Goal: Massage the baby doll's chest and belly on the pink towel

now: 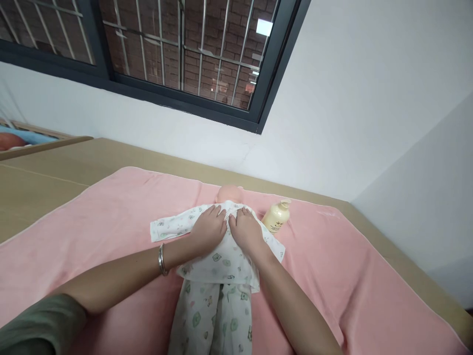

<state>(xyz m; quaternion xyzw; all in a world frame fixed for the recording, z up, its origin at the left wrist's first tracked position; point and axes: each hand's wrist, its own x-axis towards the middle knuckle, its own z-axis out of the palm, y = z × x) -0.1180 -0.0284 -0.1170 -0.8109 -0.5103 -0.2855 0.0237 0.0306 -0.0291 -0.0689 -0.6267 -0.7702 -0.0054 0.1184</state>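
A baby doll (pixel 229 193) lies on its back on the pink blanket (pixel 140 207), its smooth round head towards the wall. It wears a white baby shirt (pixel 231 256) with a small green print and matching baby trousers (pixel 195 315). My left hand (pixel 210 228) and my right hand (pixel 247 230) are side by side on the chest, just below the neckline. Both have their fingers bent onto the shirt front, pinching the cloth, which rises in a small fold between them. The fingertips are partly hidden. One sleeve stretches flat to the left; my right forearm partly covers the other.
A pale yellow pump bottle (pixel 278 216) leans at the doll's right side in the picture. The blanket covers a wooden surface (pixel 55 172) against a white wall (pixel 325 108). A dark-framed window (pixel 177 93) with bars is above. A wooden-edged tray (pixel 48 146) is at far left.
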